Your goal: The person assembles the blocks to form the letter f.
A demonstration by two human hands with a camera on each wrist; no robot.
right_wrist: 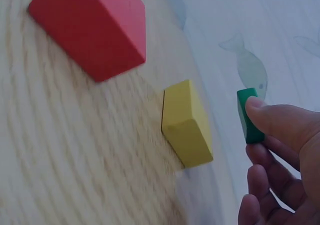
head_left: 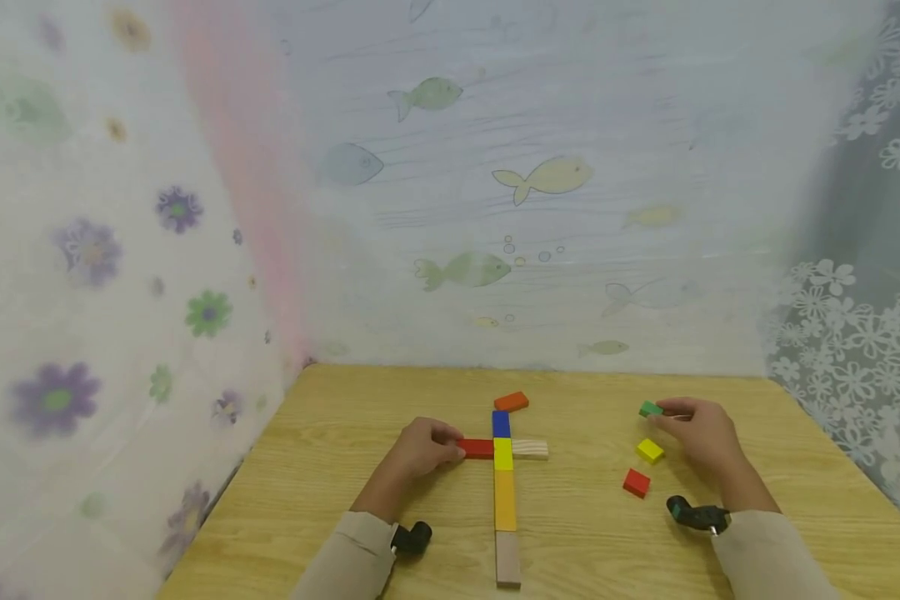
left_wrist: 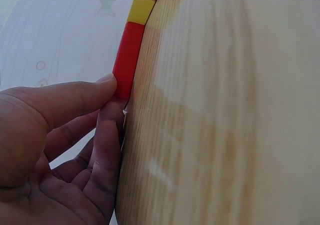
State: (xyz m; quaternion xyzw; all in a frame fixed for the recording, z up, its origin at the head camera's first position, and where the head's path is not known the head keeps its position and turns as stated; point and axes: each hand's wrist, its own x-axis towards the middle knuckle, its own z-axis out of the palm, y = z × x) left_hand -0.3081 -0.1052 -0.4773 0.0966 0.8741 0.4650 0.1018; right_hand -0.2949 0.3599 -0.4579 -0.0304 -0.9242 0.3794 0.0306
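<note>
On the table, flat blocks form a cross. My left hand (head_left: 423, 446) pinches the outer end of its left arm, a long red block (left_wrist: 129, 60), between thumb and index finger. That red block's inner end meets a yellow block (head_left: 502, 455) at the crossing. A blue block (head_left: 501, 424) lies above it, with an orange-yellow block (head_left: 505, 500) and a pale wood-coloured block (head_left: 507, 560) below. A striped wooden block (head_left: 530, 450) makes the right arm. My right hand (head_left: 701, 433) pinches a small green block (right_wrist: 250, 116) between thumb and fingers.
Beside the right hand lie a small yellow block (right_wrist: 185, 125) and a small red block (right_wrist: 90, 30). An orange block (head_left: 512, 402) lies slantwise behind the blue one. Fish-patterned sheeting (head_left: 540, 217) hangs at the table's (head_left: 585, 550) back edge.
</note>
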